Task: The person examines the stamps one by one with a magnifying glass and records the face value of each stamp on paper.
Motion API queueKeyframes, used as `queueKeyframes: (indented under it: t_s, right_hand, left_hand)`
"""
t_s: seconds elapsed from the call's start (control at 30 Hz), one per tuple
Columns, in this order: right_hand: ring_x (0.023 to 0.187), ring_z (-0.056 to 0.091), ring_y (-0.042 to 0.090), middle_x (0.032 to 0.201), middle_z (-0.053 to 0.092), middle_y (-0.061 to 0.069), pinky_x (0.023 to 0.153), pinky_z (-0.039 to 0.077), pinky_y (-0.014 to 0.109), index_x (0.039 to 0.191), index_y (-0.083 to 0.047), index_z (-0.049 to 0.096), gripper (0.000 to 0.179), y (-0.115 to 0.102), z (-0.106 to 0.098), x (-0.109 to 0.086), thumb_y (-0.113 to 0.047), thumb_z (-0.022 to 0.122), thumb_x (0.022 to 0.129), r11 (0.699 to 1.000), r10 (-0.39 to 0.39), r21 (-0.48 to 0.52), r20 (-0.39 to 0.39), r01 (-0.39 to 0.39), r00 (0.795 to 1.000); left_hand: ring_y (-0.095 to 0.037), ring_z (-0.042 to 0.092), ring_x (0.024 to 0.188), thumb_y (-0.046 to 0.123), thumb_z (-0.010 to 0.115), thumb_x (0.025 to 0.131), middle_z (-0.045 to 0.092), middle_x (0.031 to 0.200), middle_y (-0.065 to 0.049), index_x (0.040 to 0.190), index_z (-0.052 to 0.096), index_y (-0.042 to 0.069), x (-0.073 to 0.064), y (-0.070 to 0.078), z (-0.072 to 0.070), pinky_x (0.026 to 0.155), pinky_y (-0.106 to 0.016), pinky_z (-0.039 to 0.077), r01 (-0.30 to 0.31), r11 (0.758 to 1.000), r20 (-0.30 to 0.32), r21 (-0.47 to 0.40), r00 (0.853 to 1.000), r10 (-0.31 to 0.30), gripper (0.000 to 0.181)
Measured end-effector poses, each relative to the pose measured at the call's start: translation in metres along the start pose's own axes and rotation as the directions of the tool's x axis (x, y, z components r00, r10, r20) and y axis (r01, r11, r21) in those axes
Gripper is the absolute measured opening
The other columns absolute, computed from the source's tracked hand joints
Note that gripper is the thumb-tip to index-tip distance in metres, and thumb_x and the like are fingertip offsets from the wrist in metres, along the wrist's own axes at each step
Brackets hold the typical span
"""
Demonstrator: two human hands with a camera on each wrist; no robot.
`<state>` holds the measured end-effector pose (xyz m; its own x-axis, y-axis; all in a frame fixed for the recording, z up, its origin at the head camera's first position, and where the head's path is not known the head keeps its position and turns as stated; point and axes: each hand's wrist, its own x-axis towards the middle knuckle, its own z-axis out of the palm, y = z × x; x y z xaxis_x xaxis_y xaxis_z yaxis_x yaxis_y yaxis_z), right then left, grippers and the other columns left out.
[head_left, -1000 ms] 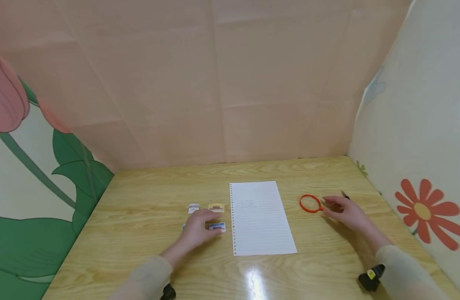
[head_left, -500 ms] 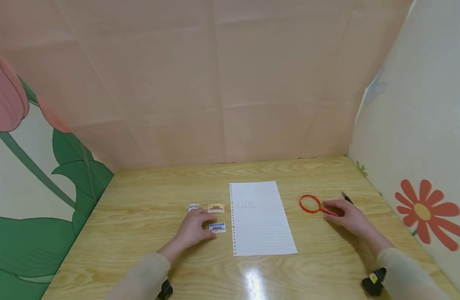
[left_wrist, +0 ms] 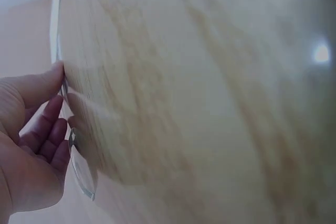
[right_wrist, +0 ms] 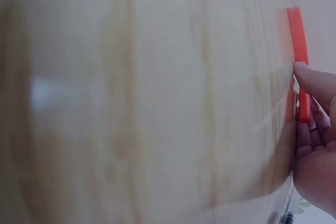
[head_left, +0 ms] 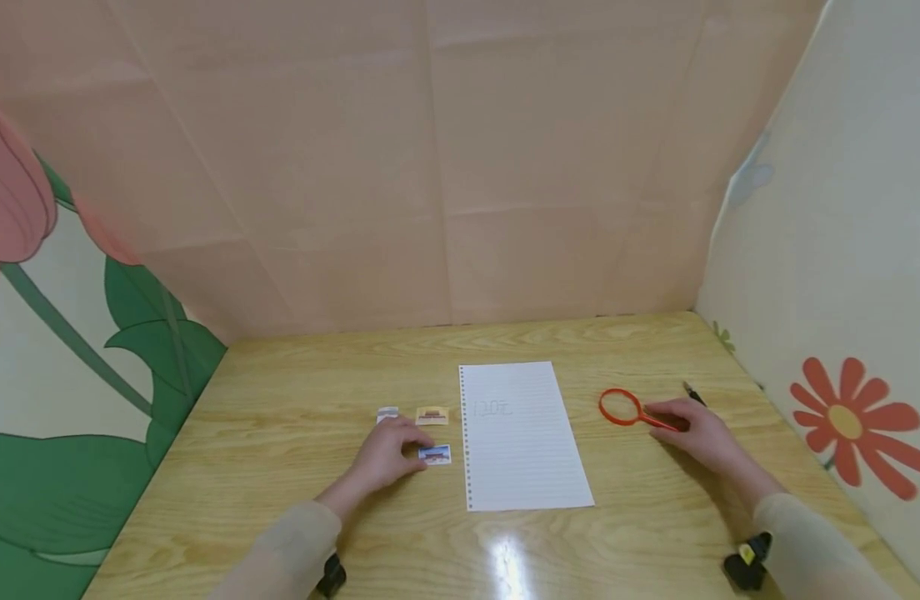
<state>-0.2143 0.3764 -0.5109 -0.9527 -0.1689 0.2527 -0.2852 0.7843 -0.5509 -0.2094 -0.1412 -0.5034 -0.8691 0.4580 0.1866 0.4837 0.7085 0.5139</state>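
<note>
My left hand (head_left: 385,454) is at a small blue postage stamp (head_left: 436,455) with a building picture, thumb and fingertips at its left corners. A yellowish stamp (head_left: 432,416) lies just behind it. A pale stamp (head_left: 387,412) is partly covered by the hand. In the left wrist view, a thin curled stamp edge (left_wrist: 83,174) shows beneath the fingers. My right hand (head_left: 696,433) pinches the handle of a red magnifying glass (head_left: 619,391), which lies on the table. The right wrist view shows the thumb against the red handle (right_wrist: 297,35).
Between the hands lies a lined sheet of paper (head_left: 527,458) with faint handwriting near its top left. A black pen (head_left: 695,394) lies behind the right hand. Walls close off the back and sides of the wooden table (head_left: 302,383).
My left hand has drawn back left, then its thumb and fingers have closed in on the blue stamp. My right fingers have opened slightly and settled back on the magnifying glass handle, showing more of it.
</note>
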Motion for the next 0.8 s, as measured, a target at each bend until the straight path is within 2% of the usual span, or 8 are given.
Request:
queueKeyframes:
  t_s: [0.1, 0.2, 0.53, 0.8]
  right_hand:
    - [0.098, 0.057, 0.015, 0.111, 0.067, 0.016, 0.08, 0.041, 0.015, 0.116, -0.002, 0.072, 0.036, 0.0004, -0.0001, -0.0003, -0.015, 0.081, 0.083, 1.0, -0.008, 0.004, -0.008, 0.008, 1.0]
    - [0.097, 0.057, 0.012, 0.109, 0.067, 0.015, 0.079, 0.042, 0.015, 0.115, -0.003, 0.072, 0.035, 0.0, -0.0005, -0.0002, -0.015, 0.081, 0.083, 1.0, -0.008, 0.009, -0.005, 0.008, 1.0]
    - [0.096, 0.06, 0.019, 0.108, 0.068, 0.012, 0.078, 0.047, 0.025, 0.112, -0.005, 0.074, 0.03, -0.0009, -0.0013, 0.0038, -0.02, 0.079, 0.086, 0.998, 0.057, -0.008, 0.029, -0.056, 0.998]
    - [0.094, 0.063, 0.026, 0.102, 0.071, 0.011, 0.076, 0.049, 0.03, 0.104, -0.008, 0.076, 0.017, -0.0055, 0.0008, 0.0037, -0.016, 0.075, 0.089, 0.995, 0.097, -0.016, 0.019, -0.097, 0.995]
  left_hand:
    - [-0.02, 0.058, 0.097, 0.014, 0.086, 0.075, 0.067, 0.099, 0.004, 0.099, 0.078, 0.017, 0.0007, -0.0009, -0.0004, 0.091, -0.042, 0.045, 0.002, 1.0, 0.014, 0.003, 1.0, -0.002, 0.025]
    - [-0.02, 0.057, 0.098, 0.014, 0.086, 0.076, 0.067, 0.1, 0.004, 0.1, 0.078, 0.017, 0.0009, -0.0006, -0.0016, 0.092, -0.043, 0.045, 0.014, 1.0, 0.029, -0.017, 0.999, -0.014, 0.025]
    - [-0.021, 0.061, 0.095, 0.011, 0.088, 0.072, 0.07, 0.097, 0.001, 0.1, 0.077, 0.01, -0.0007, -0.0018, -0.0031, 0.089, -0.042, 0.047, 0.01, 0.999, -0.024, -0.052, 1.0, -0.011, 0.03]
    - [-0.021, 0.062, 0.097, 0.014, 0.088, 0.074, 0.072, 0.098, 0.001, 0.101, 0.078, 0.01, -0.0012, -0.0024, -0.0039, 0.09, -0.043, 0.047, 0.019, 0.998, -0.014, -0.055, 1.0, -0.019, 0.03]
